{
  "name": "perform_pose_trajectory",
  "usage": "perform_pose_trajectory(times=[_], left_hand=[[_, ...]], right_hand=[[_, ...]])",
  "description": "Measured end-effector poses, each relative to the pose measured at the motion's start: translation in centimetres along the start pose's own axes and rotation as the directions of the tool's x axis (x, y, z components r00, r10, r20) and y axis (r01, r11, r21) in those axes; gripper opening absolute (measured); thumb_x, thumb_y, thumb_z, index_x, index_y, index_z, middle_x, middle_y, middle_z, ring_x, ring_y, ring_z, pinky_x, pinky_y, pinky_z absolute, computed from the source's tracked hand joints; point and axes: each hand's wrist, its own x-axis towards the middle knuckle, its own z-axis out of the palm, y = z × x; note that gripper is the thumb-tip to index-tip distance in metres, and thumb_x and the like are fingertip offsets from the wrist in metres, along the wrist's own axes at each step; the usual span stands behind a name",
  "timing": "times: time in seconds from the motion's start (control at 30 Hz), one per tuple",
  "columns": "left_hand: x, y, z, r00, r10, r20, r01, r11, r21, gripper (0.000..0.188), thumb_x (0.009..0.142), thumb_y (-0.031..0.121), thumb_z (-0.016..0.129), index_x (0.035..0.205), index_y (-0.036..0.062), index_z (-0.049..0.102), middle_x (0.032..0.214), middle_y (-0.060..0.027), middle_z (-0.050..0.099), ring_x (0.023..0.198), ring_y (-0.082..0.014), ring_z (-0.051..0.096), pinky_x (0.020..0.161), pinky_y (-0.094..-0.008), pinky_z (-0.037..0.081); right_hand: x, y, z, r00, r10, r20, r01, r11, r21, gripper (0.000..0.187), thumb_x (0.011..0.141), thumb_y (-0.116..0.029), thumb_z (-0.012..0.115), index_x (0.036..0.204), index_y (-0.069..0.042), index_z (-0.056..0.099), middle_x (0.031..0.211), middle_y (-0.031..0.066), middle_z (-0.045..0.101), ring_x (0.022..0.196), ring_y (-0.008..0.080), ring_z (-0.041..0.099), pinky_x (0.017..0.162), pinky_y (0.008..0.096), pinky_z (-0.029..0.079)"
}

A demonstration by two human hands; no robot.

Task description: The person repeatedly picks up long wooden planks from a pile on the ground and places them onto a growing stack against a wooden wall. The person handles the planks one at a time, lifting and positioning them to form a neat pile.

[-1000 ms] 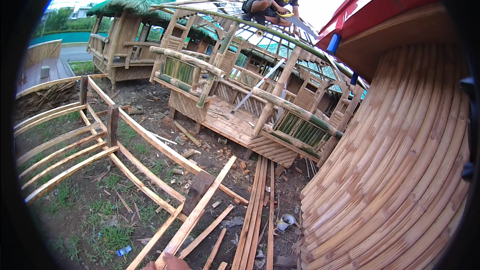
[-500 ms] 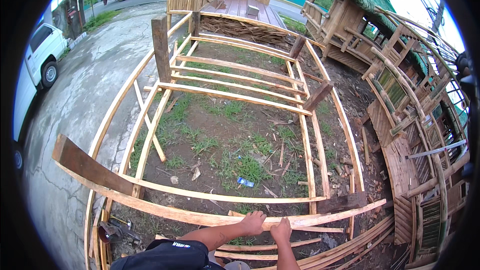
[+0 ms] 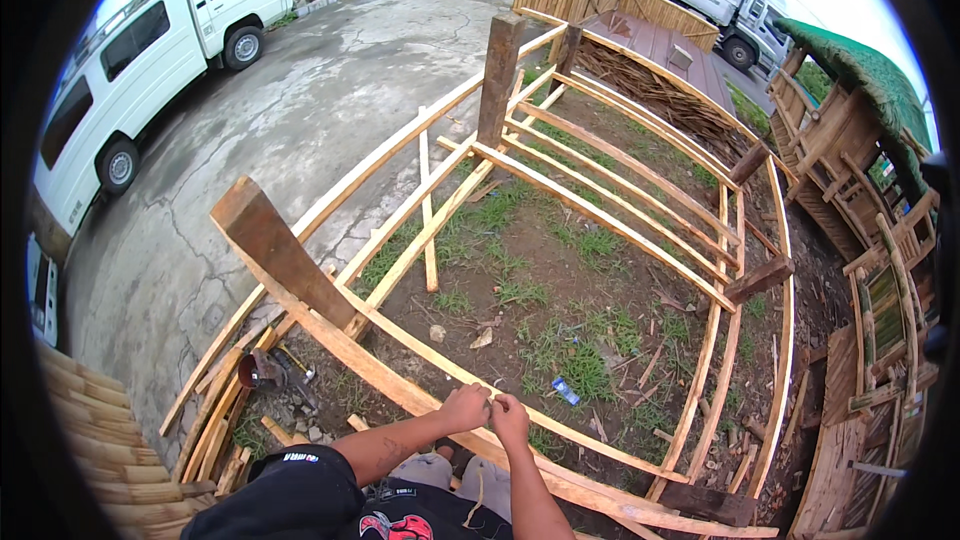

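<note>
The left hand (image 3: 465, 407) and the right hand (image 3: 508, 418) meet on a thin slat (image 3: 560, 432) at the near side of a wooden frame (image 3: 640, 240). Both hands pinch narrowly with thumbs and fingertips; something small may sit between them, but it is too small to tell. The slat runs just above a wider plank (image 3: 400, 385), which slants up left to a dark post (image 3: 280, 250). A hammer (image 3: 270, 370) lies on the ground by the post's foot. Grass and wood scraps fill the frame. Beyond lie a concrete yard and a white van (image 3: 150, 60).
</note>
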Motion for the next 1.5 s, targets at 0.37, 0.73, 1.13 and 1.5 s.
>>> perform_pose_trajectory(times=[0.37,0.73,1.13,1.5], left_hand=[[-19.3,-3.9,-3.8,0.699,-0.507,-0.504,0.355,0.859,-0.370,0.029,0.081,0.014,0.059,0.106,0.0008,0.064,0.105,-0.0176,0.062,0.104,-0.0371,0.058,0.093,-0.0462,0.048],[-22.9,-15.0,-7.1,0.470,-0.612,-0.637,0.281,0.787,-0.549,0.025,0.080,0.010,0.064,0.103,0.0004,0.064,0.099,-0.0181,0.063,0.096,-0.0373,0.062,0.085,-0.0424,0.049],[-39.8,-44.4,-24.3,0.240,-0.858,-0.455,0.367,0.513,-0.776,0.023,0.084,0.011,0.060,0.104,0.0001,0.066,0.095,-0.0174,0.063,0.091,-0.0339,0.064,0.079,-0.0403,0.051],[-40.4,-65.4,-46.0,0.041,-0.889,-0.456,-0.034,0.454,-0.890,0.029,0.090,0.015,0.061,0.113,-0.0009,0.065,0.101,-0.0145,0.070,0.092,-0.0224,0.069,0.082,-0.0339,0.053]], right_hand=[[-2.8,-5.3,9.8,0.768,-0.084,0.635,0.081,0.996,0.033,0.017,0.094,-0.003,0.057,0.108,0.003,0.065,0.090,0.0095,0.071,0.074,0.0145,0.068,0.064,0.0267,0.056],[-7.0,-17.0,24.8,0.494,-0.156,0.855,0.221,0.974,0.050,0.020,0.094,-0.011,0.064,0.108,0.002,0.069,0.085,0.0076,0.070,0.065,0.0110,0.064,0.060,0.0252,0.054],[-13.6,-26.0,65.1,0.239,-0.031,0.971,0.394,0.916,-0.068,0.020,0.095,-0.013,0.061,0.106,0.001,0.070,0.081,0.0042,0.069,0.069,0.0095,0.065,0.061,0.0245,0.053],[-11.0,-42.4,91.0,0.281,-0.024,0.960,0.192,0.981,-0.031,0.016,0.091,-0.007,0.064,0.102,0.002,0.072,0.083,0.0081,0.071,0.065,0.0121,0.067,0.056,0.0249,0.053]])
